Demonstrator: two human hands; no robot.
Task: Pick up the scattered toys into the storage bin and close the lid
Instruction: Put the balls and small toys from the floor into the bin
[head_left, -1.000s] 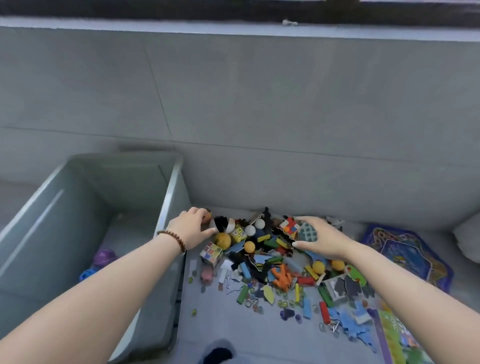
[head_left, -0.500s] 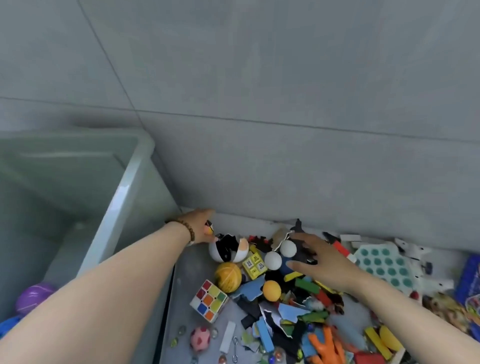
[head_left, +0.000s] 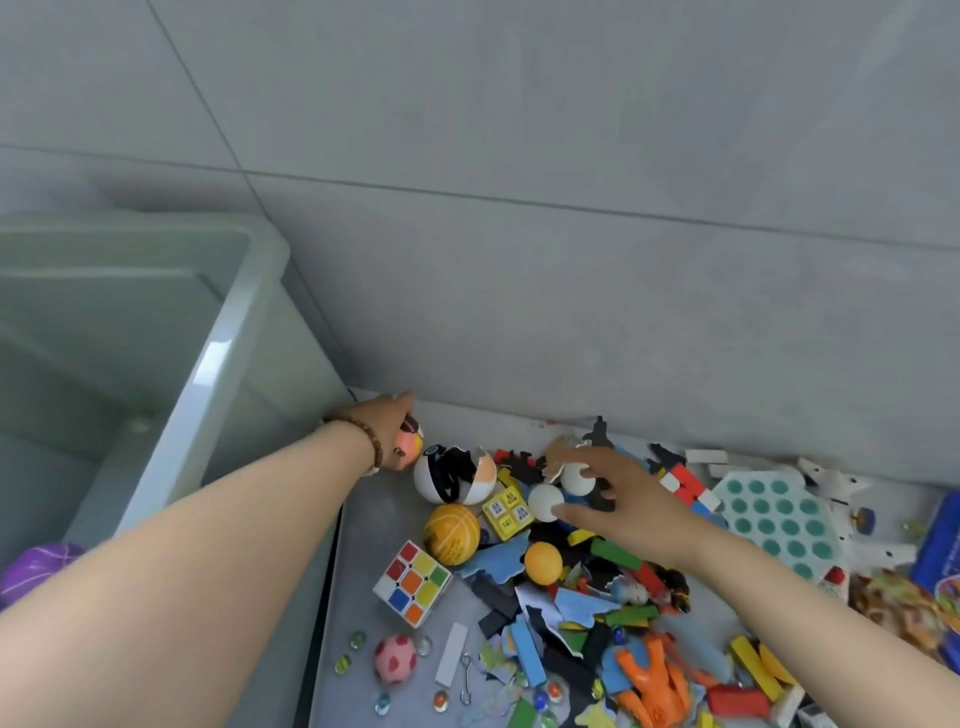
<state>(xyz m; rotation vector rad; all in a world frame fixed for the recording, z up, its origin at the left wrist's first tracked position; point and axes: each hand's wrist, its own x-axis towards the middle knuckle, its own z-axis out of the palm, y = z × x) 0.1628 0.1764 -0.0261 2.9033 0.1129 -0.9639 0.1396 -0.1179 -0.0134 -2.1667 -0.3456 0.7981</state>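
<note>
A pile of toys lies on the grey floor against the wall. My left hand (head_left: 387, 423), with a bead bracelet on its wrist, is closed over a small pink and yellow ball (head_left: 408, 449) beside the bin's corner. My right hand (head_left: 621, 501) is spread over two white balls (head_left: 545, 501), fingers touching them. Close by lie a black and white capsule ball (head_left: 452, 475), a yellow basketball (head_left: 451, 532), an orange ball (head_left: 543, 563), a puzzle cube (head_left: 413, 582) and a pink ball (head_left: 396, 660). The grey storage bin (head_left: 208, 374) stands open at the left.
A purple ball (head_left: 36, 566) lies inside the bin. A teal pop-it board (head_left: 779, 519) lies to the right, with a blue box (head_left: 940, 545) beyond it. Marbles, blocks, foam pieces and an orange figure (head_left: 652, 686) cover the floor. The tiled wall stands directly behind.
The view has moved closer and lower over the pile. My left hand has closed on the small pink ball by the bin. My right hand has shifted left onto the white balls.
</note>
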